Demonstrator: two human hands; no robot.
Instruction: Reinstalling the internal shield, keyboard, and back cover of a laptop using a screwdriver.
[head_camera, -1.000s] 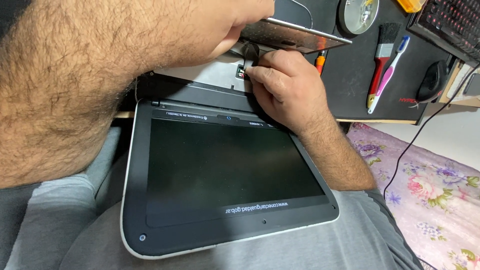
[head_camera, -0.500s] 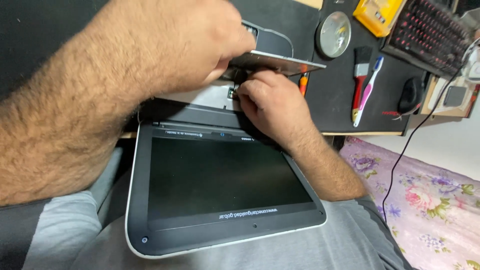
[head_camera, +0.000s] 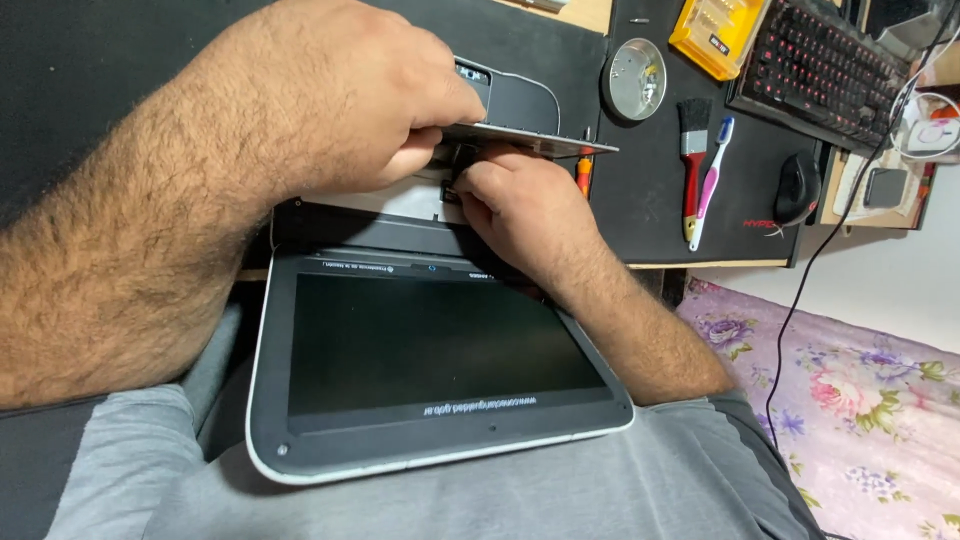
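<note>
An opened laptop lies between my lap and the desk edge, its dark screen (head_camera: 430, 350) with a grey-and-white bezel resting on my grey shirt. My left hand (head_camera: 340, 100) grips the lifted silver cover panel (head_camera: 540, 145) of the laptop base and holds it tilted up. My right hand (head_camera: 520, 205) is under that panel, fingertips pinched on a small dark part at the base; what it pinches is mostly hidden.
On the black desk mat (head_camera: 650, 200) lie a round metal tin (head_camera: 635, 80), a red-handled brush (head_camera: 692, 165), a pink-and-blue toothbrush (head_camera: 712, 175), an orange screwdriver tip (head_camera: 584, 175), a yellow bit case (head_camera: 715, 30), a keyboard (head_camera: 815, 65) and a black mouse (head_camera: 797, 187). Floral bedding (head_camera: 860, 400) lies at right.
My view has shifted, so the desk items now sit lower and further left in the picture. Both hands stay at the lifted panel in the same grip.
</note>
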